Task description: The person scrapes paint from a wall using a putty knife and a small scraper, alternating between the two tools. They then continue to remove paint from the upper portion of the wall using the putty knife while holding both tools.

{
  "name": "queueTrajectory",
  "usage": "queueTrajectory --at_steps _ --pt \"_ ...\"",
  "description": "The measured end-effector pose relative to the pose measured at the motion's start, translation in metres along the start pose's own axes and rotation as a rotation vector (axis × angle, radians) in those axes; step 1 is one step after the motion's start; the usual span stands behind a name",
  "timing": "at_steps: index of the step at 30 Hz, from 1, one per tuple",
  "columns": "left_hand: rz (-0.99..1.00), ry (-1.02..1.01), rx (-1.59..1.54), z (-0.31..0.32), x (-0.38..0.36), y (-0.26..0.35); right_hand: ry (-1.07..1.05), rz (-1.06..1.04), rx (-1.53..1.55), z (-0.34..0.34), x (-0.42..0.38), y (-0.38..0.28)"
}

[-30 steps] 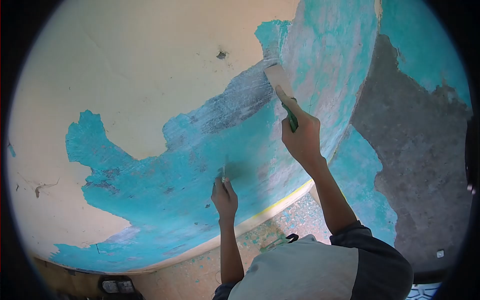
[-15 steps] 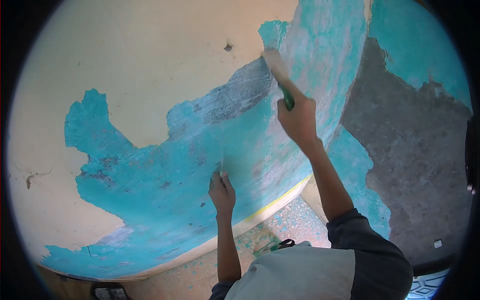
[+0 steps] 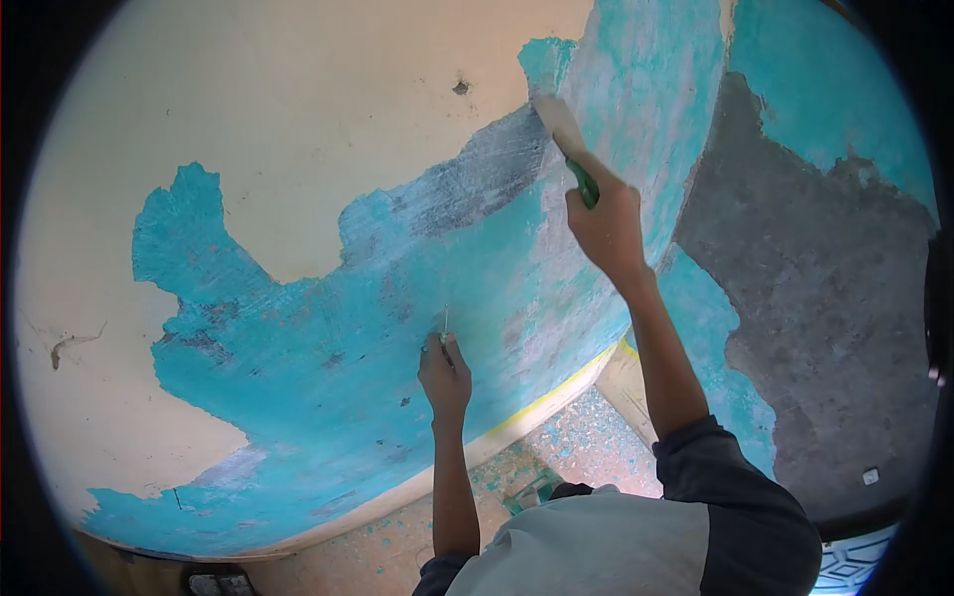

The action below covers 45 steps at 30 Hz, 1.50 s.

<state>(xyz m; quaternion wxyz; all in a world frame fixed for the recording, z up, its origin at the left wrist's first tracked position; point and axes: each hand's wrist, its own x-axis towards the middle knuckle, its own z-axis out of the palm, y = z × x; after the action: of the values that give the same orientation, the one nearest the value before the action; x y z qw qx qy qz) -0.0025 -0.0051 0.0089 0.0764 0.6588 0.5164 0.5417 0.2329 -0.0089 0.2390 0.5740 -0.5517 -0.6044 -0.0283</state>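
My right hand (image 3: 611,228) is closed around the green handle of a paint scraper (image 3: 559,127). The scraper's wide blade lies against the wall, its tip at the ragged edge between cream paint (image 3: 288,89) and the scraped grey-blue patch (image 3: 477,169). Lower and to the left, my left hand (image 3: 444,380) is closed near the turquoise part of the wall (image 3: 328,397). From its fingertips a thin, pale, rod-like object (image 3: 445,320) points up; its kind I cannot tell, as the fingers hide its lower end.
Paint flakes cover the floor (image 3: 586,437) below the wall, where a green object (image 3: 532,492) lies near my body. To the right, past the wall corner, is a large bare grey patch (image 3: 805,288). A small hole (image 3: 460,87) marks the cream paint.
My right hand and the scraper have shifted slightly right, the blade still along the cream edge. My left hand has hardly moved, and the whole view has shifted a little.
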Motion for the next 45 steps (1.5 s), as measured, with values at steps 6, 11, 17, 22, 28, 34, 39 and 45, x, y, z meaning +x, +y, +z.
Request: queueTrajectory --at_steps 6,11,17,22,28,34,39,45 --pt "-0.006 -0.007 0.002 -0.002 -0.001 -0.002 0.076 -0.093 0.041 0.019 -0.003 0.013" --pt "-0.016 -0.008 -0.005 -0.001 -0.001 0.001 0.057 -0.109 -0.016 0.005 0.013 0.001" --pt "-0.007 0.025 -0.003 0.0 -0.002 0.001 0.036 -0.09 0.015 0.015 0.001 0.008" --pt "0.018 0.051 -0.002 0.001 -0.002 -0.001 -0.021 -0.003 -0.013 0.003 0.01 -0.006" --pt "-0.008 0.02 -0.008 -0.001 -0.002 0.0 -0.033 0.014 0.096 0.006 -0.005 -0.011" --pt "0.02 0.039 -0.006 0.003 -0.002 -0.004 -0.094 0.017 0.054 0.005 -0.022 0.014" --pt "-0.055 -0.023 -0.027 -0.004 -0.009 -0.003 -0.209 0.149 0.338 0.037 -0.118 0.04" --pt "-0.103 -0.063 -0.011 -0.007 -0.01 -0.004 -0.296 0.194 0.356 0.037 -0.174 0.054"
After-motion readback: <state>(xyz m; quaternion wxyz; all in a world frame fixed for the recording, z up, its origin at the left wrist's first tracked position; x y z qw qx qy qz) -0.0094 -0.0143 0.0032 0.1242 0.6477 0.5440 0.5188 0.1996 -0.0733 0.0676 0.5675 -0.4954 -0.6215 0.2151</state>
